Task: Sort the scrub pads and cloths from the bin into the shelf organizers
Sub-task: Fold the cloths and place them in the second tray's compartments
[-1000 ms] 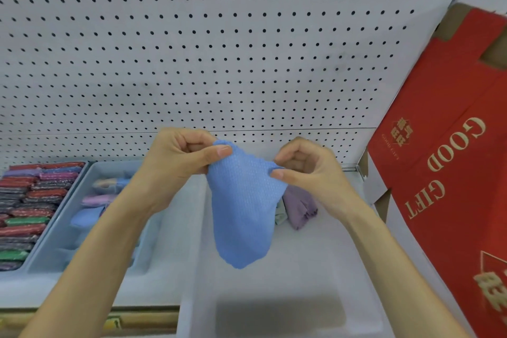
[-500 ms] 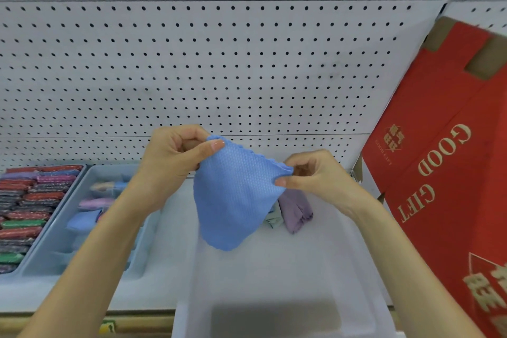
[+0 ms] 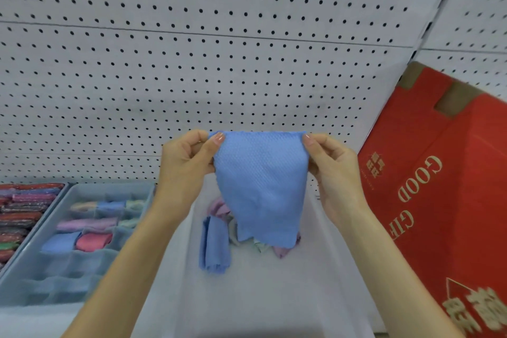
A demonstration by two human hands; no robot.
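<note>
At far left a tray of dark red, green and purple scrub pads (image 3: 19, 217) lies beside a pale blue divided organizer (image 3: 82, 239) holding rolled pastel cloths. The left hand (image 3: 186, 164) and right hand (image 3: 333, 170) each pinch a top corner of a blue waffle-textured cloth (image 3: 260, 186), spread taut above the translucent white bin (image 3: 315, 296). A folded blue cloth (image 3: 215, 244) lies inside. A red cardboard box (image 3: 439, 200) leans at right.

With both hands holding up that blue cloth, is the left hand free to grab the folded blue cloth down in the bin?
Probably not yet: the left hand is pinching the held blue cloth, which hangs over the folded blue cloth.
</note>
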